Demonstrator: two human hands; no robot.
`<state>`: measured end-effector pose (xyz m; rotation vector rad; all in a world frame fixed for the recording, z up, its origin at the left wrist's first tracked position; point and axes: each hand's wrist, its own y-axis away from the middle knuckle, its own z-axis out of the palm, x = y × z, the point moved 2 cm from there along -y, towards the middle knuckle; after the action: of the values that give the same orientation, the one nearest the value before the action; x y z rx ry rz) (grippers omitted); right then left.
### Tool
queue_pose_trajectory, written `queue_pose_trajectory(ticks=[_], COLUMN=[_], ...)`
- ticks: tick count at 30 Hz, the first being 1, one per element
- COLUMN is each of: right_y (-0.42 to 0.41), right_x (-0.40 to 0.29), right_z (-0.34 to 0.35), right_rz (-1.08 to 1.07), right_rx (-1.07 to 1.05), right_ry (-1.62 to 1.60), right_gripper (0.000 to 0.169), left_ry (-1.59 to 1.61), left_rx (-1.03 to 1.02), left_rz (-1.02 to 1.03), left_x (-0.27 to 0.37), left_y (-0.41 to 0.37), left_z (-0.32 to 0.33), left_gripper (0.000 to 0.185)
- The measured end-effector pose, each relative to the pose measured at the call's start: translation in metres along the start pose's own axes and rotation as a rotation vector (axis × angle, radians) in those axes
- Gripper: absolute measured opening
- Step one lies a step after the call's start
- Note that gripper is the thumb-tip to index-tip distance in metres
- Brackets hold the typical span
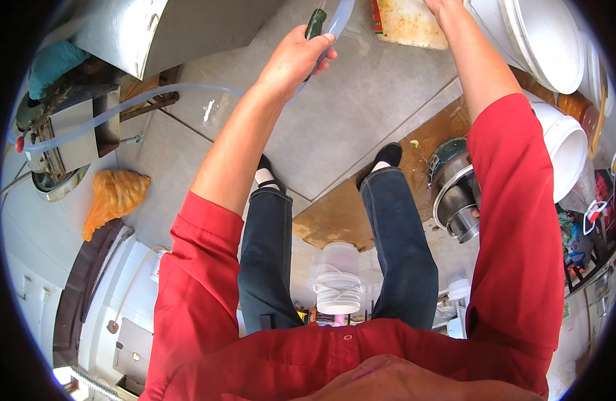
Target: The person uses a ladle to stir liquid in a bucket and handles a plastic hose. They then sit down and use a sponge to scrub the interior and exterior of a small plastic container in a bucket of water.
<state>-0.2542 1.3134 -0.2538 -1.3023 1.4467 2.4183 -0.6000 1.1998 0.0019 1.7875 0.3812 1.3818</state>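
Near the top of the view, my left hand point(308, 55) is closed around a dark green handle point(316, 23) and a translucent bluish hose point(340, 17). A thin shaft rises from the handle and leaves the picture, so the kind of tool cannot be told. The hose passes behind my left forearm and curves away to the left side. My right hand point(442, 6) is cut off by the top edge. It is at a stained whitish container point(410, 25) with a red patch; its fingers are out of sight, so its grip cannot be told.
White plastic buckets point(551, 45) crowd the right, with metal pots point(456, 195) below them. Brown wet cardboard point(328, 215) lies on the tiled floor point(313, 145). An orange plastic bag point(120, 193) and a steel cabinet point(187, 37) are on the left. Stacked tubs point(338, 290) stand behind my feet.
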Motion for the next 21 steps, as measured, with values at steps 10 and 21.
queue_pose_trajectory(ticks=[10,21], right_y=[0.01,0.041], right_x=[-0.014,-0.039], right_z=[0.013,0.028], right_rz=[-0.053,0.006], right_rx=[-0.116,0.061], right_ry=[0.024,0.106], right_gripper=[0.025,0.022], left_ry=[0.0,0.024], left_rx=[-0.018,-0.011], left_rz=[-0.018,-0.017], left_x=[-0.014,-0.033], left_y=[-0.003,0.01], left_z=[-0.002,-0.012], left_gripper=[0.023,0.023])
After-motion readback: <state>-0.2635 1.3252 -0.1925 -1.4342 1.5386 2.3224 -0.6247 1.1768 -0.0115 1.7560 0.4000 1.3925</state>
